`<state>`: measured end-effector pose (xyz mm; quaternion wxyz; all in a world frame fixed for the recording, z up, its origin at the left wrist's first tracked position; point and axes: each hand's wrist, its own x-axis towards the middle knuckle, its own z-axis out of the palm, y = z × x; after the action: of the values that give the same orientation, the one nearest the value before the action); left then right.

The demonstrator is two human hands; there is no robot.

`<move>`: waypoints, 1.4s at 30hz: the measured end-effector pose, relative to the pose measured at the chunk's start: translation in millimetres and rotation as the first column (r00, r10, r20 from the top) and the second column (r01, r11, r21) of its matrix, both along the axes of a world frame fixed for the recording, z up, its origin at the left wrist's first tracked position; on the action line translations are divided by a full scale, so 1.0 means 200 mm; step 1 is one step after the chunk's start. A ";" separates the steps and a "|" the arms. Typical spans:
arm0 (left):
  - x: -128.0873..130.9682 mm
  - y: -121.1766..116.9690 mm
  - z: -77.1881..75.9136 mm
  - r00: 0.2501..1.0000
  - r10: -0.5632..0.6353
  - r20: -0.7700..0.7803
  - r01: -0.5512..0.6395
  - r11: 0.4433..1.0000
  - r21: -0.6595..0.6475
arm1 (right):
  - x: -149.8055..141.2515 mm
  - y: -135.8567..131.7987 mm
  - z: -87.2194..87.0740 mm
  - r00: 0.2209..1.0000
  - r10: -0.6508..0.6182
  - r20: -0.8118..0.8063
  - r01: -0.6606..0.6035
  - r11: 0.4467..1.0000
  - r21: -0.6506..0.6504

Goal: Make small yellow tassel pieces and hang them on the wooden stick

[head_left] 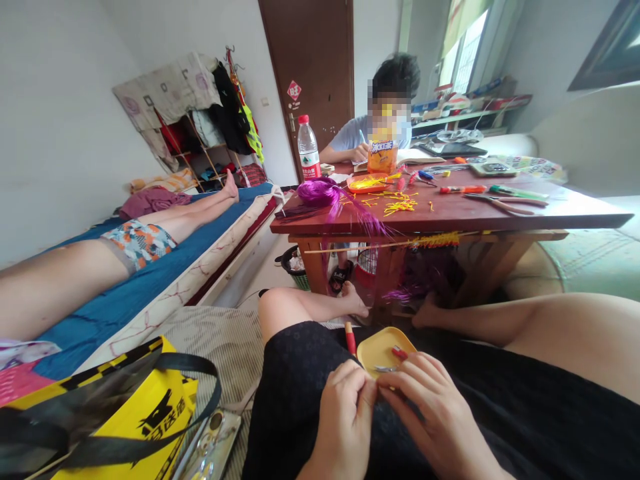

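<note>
My left hand [347, 410] and my right hand [435, 403] meet over my lap, fingertips pinched close together. What lies between the fingers is too small and covered to make out. Just beyond them, a shallow yellow tray [375, 341] rests on the black cloth over my lap [295, 380]. A small red-and-silver piece [399, 353] lies in the tray, with a grey metal tip [385, 369] near my right fingers. Left of the tray, a red stick with a tan end [351, 340] points upward.
The reddish table [330, 217] ahead holds purple strands [320, 192], small yellow pieces [400, 203], an orange tray [354, 187], pliers [507, 202] and a bottle [309, 150]. A person [345, 137] writes across it. Another person's legs [200, 200] lie on the bed. A yellow bag [165, 407] stands left.
</note>
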<state>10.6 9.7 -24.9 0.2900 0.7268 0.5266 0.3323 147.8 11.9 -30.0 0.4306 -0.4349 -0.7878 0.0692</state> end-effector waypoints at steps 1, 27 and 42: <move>0.00 0.00 0.00 0.999 0.002 -0.033 -0.001 1.000 0.015 | 0.00 0.00 -0.01 1.000 0.004 0.014 -0.004 1.000 -0.001; -0.01 -0.01 0.04 0.976 0.023 -0.216 0.043 0.954 0.297 | 0.06 -0.03 -0.05 0.992 -0.051 -0.115 0.039 0.994 -0.102; 0.00 -0.02 0.04 0.949 -0.005 -0.314 0.095 0.958 0.271 | 0.10 -0.04 -0.09 0.996 -0.050 -0.074 0.045 0.996 -0.072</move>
<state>10.9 5.5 -17.3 0.1054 0.8171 0.4939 0.2781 167.5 3.0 -47.8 0.4462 -0.4654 -0.7574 0.1030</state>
